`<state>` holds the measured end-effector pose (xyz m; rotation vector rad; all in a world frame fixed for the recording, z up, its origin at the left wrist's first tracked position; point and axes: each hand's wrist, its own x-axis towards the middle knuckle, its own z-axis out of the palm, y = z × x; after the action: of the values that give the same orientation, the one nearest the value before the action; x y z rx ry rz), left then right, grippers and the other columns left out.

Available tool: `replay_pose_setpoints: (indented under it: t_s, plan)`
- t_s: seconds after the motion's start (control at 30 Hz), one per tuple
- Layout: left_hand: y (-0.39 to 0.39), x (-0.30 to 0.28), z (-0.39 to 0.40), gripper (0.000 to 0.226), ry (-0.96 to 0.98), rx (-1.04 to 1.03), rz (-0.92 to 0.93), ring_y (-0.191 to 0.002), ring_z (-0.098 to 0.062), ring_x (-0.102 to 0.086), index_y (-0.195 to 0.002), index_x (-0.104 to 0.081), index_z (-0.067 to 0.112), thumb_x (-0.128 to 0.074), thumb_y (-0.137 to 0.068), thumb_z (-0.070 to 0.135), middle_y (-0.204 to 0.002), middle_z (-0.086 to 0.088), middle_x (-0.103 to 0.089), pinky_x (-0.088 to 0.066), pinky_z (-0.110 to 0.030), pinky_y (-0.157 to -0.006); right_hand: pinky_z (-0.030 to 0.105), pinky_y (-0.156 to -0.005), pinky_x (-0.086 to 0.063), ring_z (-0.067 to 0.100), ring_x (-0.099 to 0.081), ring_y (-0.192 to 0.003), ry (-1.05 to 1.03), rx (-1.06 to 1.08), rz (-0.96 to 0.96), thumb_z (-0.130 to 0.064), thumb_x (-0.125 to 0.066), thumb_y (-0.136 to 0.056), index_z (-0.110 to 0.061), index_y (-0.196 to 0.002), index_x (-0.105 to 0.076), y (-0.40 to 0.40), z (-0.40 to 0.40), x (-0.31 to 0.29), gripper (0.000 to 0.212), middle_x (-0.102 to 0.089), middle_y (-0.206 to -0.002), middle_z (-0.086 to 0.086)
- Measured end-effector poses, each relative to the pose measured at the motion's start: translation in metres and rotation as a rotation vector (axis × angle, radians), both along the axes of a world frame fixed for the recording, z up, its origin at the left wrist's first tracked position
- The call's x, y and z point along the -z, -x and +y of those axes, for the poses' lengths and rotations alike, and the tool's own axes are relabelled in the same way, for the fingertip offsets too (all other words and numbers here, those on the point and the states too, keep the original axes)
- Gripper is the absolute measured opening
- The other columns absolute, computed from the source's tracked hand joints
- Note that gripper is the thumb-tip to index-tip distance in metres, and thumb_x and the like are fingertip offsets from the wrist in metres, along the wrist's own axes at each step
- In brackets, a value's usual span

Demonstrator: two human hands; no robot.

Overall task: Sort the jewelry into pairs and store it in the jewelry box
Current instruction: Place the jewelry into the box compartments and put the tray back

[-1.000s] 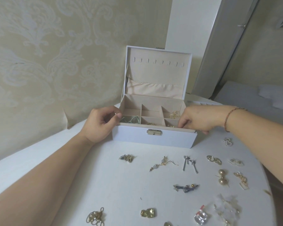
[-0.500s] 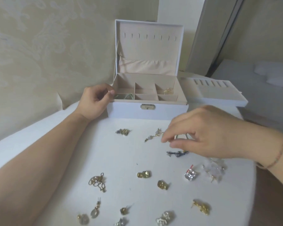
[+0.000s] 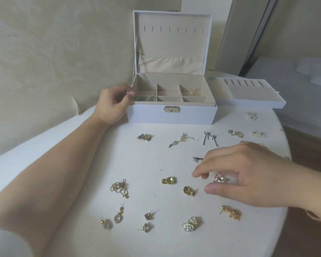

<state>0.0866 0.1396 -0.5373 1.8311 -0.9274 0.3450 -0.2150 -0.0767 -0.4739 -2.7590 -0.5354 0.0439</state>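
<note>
The right hand (image 3: 248, 175) hovers low over the table (image 3: 82, 164), thumb and fingers narrowed around a clear earring (image 3: 220, 179) that rests on the table. The left hand (image 3: 115, 104) curls on the jewelry box's (image 3: 171, 115) near-left corner. Bare table lies between them; the table's right edge curves just beyond the right wrist.

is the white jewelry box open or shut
Open. The white jewelry box has its lid standing upright at the back, and its beige compartments are exposed.
</note>
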Motion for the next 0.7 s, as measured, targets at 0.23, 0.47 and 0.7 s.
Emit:
replay_pose_setpoints:
  t_s: [0.23, 0.47, 0.7]
  plan:
    - [0.001, -0.001, -0.001, 0.018, -0.001, -0.001, -0.007, -0.058, 0.004, -0.052, -0.079, -0.061, 0.034, -0.051, -0.094, 0.038, -0.065, 0.018, -0.062, -0.038, -0.019, -0.059, 0.01, -0.062, -0.04, -0.006, -0.054, -0.071, -0.044, 0.098, 0.068, -0.053, -0.061, -0.081, -0.051, -0.109, -0.058, -0.003, -0.018, 0.004, 0.028, -0.06, -0.1, -0.031]
    - [-0.002, 0.002, 0.0, 0.016, 0.006, -0.003, -0.016, -0.06, -0.003, -0.053, -0.08, -0.062, 0.035, -0.052, -0.093, 0.037, -0.066, 0.007, -0.063, -0.042, -0.024, -0.062, 0.014, -0.067, -0.041, 0.017, -0.047, -0.07, -0.094, 0.201, 0.133, -0.037, -0.069, -0.072, -0.057, -0.116, -0.054, 0.015, -0.057, -0.008, 0.05, -0.061, -0.112, -0.021]
    - [0.001, 0.001, 0.0, 0.017, 0.022, -0.008, 0.011, -0.059, 0.005, -0.052, -0.081, -0.063, 0.034, -0.052, -0.093, 0.04, -0.067, 0.012, -0.064, -0.041, -0.017, -0.06, 0.01, -0.068, -0.041, 0.013, -0.049, -0.078, -0.051, 0.267, 0.151, -0.05, -0.065, -0.066, -0.058, -0.12, -0.052, 0.04, -0.079, -0.003, 0.056, -0.058, -0.117, -0.022]
